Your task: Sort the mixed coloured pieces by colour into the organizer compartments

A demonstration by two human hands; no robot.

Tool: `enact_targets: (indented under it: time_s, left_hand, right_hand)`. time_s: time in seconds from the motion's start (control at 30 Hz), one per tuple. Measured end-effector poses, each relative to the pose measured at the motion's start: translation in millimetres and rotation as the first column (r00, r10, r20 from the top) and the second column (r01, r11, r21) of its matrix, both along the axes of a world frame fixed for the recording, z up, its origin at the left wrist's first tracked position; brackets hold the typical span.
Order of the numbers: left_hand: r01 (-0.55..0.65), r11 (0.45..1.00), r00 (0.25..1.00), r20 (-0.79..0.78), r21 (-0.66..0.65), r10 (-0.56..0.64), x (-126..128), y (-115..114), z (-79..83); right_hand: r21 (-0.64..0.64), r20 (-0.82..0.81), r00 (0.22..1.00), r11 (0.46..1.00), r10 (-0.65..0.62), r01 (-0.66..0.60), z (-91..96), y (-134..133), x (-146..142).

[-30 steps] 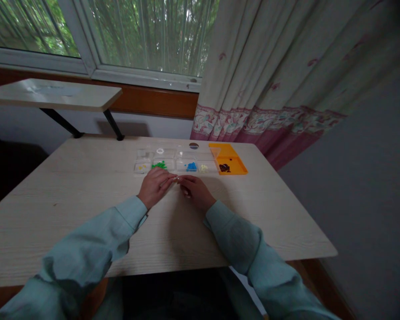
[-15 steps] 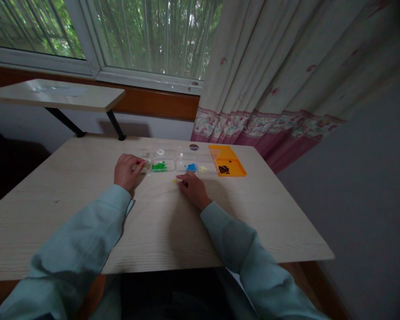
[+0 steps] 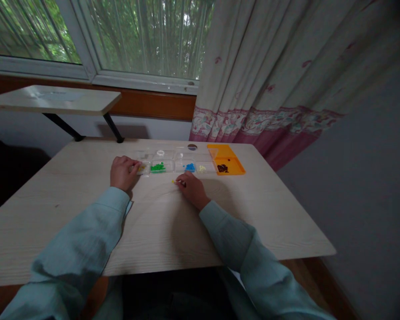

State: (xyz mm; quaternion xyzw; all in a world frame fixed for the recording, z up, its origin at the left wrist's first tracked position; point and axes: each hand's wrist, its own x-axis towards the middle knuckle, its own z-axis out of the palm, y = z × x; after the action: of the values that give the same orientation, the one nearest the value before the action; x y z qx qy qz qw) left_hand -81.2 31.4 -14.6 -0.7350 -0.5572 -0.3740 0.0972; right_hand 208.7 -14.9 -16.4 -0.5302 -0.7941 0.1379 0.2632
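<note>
My left hand (image 3: 122,173) is closed at the left end of the clear boxes, fingertips pressed together beside small yellow beads (image 3: 142,168). Whatever it pinches is too small to make out. My right hand (image 3: 191,189) hovers just in front of the boxes, its fingers pinching a thin pale piece with a yellow tip (image 3: 173,181) that points left. Green beads (image 3: 158,167) lie in one clear compartment, blue beads (image 3: 189,167) in another, and cream beads (image 3: 202,169) to the right of those. Dark brown pieces (image 3: 223,168) sit in the open orange box (image 3: 236,167).
The boxes stand towards the back of a pale wooden table (image 3: 146,240). A raised shelf (image 3: 53,98) on black legs is at the back left. A round dark hole (image 3: 192,147) lies behind the boxes. Curtains (image 3: 266,89) hang behind the table at the right.
My left hand has drawn slightly left, so more of the yellow beads shows. My right hand keeps its pinch and has barely moved. The whole view has shifted a little.
</note>
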Motion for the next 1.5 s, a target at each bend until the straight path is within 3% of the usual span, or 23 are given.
enact_targets:
  time_s: [0.17, 0.37, 0.43, 0.5, 0.6, 0.8, 0.97, 1.2, 1.27, 1.33, 1.4, 1.5]
  left_hand:
    - [0.03, 0.999, 0.999, -0.013, -0.027, -0.031, -0.8, -0.1, -2.4]
    - [0.005, 1.0, 1.0, -0.011, 0.017, -0.004, -1.2, -0.6, -1.0]
    - [0.004, 0.999, 1.0, 0.001, 0.041, -0.004, 3.3, -3.6, 2.8]
    - [0.035, 0.998, 0.999, 0.026, 0.053, -0.036, 13.4, -9.6, 8.4]
    - [0.159, 0.987, 0.985, 0.061, 0.032, -0.161, 38.6, -24.5, 17.2]
    - [0.421, 0.906, 0.907, 0.046, -0.051, -0.419, 91.2, -52.9, 20.0]
    - [0.457, 0.889, 0.887, 0.102, -0.039, -0.451, 102.0, -56.6, 15.4]
    - [0.456, 0.89, 0.888, 0.072, -0.004, -0.455, 93.3, -53.3, 15.9]
    - [0.439, 0.898, 0.897, 0.048, -0.002, -0.439, 88.5, -50.7, 16.4]
    - [0.41, 0.912, 0.911, 0.039, 0.001, -0.41, 82.4, -46.5, 16.5]
    - [0.365, 0.931, 0.93, 0.043, 0.001, -0.365, 74.9, -40.8, 16.5]
    - [0.285, 0.959, 0.958, 0.045, -0.007, -0.284, 61.7, -30.9, 16.3]
  right_hand:
    - [-0.014, -0.062, 0.998, 1.0, 0.0, -0.001, 1.7, 0.0, 0.1]
    - [-0.006, -0.317, 0.948, 1.0, -0.003, 0.001, 3.8, 5.4, 6.5]
    - [-0.049, -0.439, 0.898, 0.999, -0.031, 0.011, 5.3, 6.1, 7.8]
    - [-0.171, -0.565, 0.82, 0.985, -0.09, -0.01, 7.4, 4.8, 6.9]
    - [-0.329, -0.697, 0.697, 0.939, -0.166, -0.105, 11.9, -0.5, 1.5]
    - [-0.423, -0.814, 0.534, 0.864, -0.231, -0.271, 17.5, -11.2, -10.9]
    - [-0.435, -0.845, 0.48, 0.827, -0.238, -0.355, 15.6, -13.8, -13.7]
    - [-0.433, -0.815, 0.546, 0.831, -0.195, -0.35, 13.7, -13.6, -11.1]
    - [-0.43, -0.775, 0.611, 0.844, -0.163, -0.32, 11.9, -9.7, -7.1]
    - [-0.381, -0.702, 0.699, 0.9, -0.133, -0.211, 9.4, -4.0, -2.0]
    - [-0.243, -0.588, 0.805, 0.967, -0.083, -0.077, 6.8, 1.4, 2.9]
    - [-0.064, -0.373, 0.928, 0.998, -0.009, -0.016, 3.5, 5.3, 6.5]
